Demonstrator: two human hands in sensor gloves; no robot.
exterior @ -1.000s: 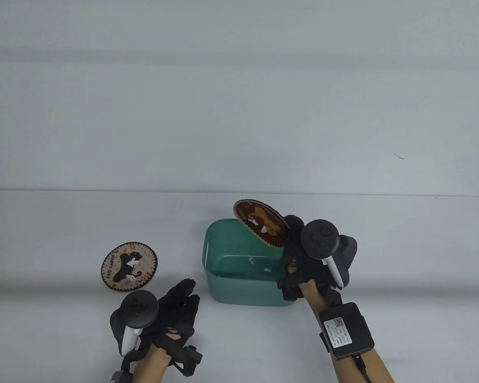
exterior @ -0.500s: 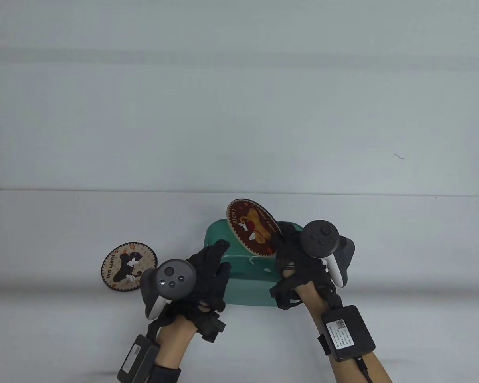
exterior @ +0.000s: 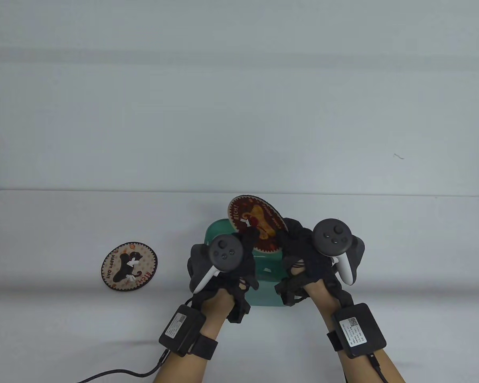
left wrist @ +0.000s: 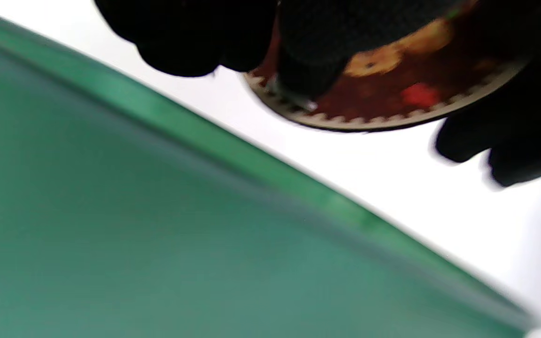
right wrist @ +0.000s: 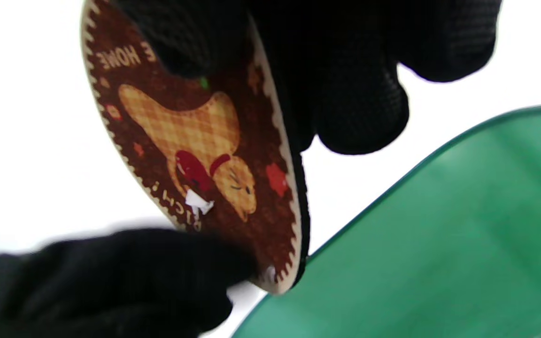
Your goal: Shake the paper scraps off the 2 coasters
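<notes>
A brown round coaster (exterior: pixel 259 223) is tilted on edge above the green bin (exterior: pixel 212 236). My right hand (exterior: pixel 285 233) grips its right rim, thumb on the printed face (right wrist: pixel 190 155), fingers behind. A white paper scrap (right wrist: pixel 198 203) still clings to that face. My left hand (exterior: pixel 249 239) reaches in from the left, and its fingertips (left wrist: pixel 305 80) touch the coaster's lower face near the toothed rim. The second coaster (exterior: pixel 129 266), cream with a dark dog picture, lies flat on the table at the left with white scraps (exterior: pixel 132 263) on it.
The bin's inside (left wrist: pixel 158 234) lies right below both hands, with a scrap (exterior: pixel 268 269) on its floor. A black cable (exterior: pixel 115 374) trails from my left wrist along the front edge. The white table (exterior: pixel 403 247) ends at a pale backdrop behind the bin.
My left hand has moved up and right from the table's front to the bin and now touches the brown coaster. My right hand keeps holding the coaster over the bin, shifted slightly right.
</notes>
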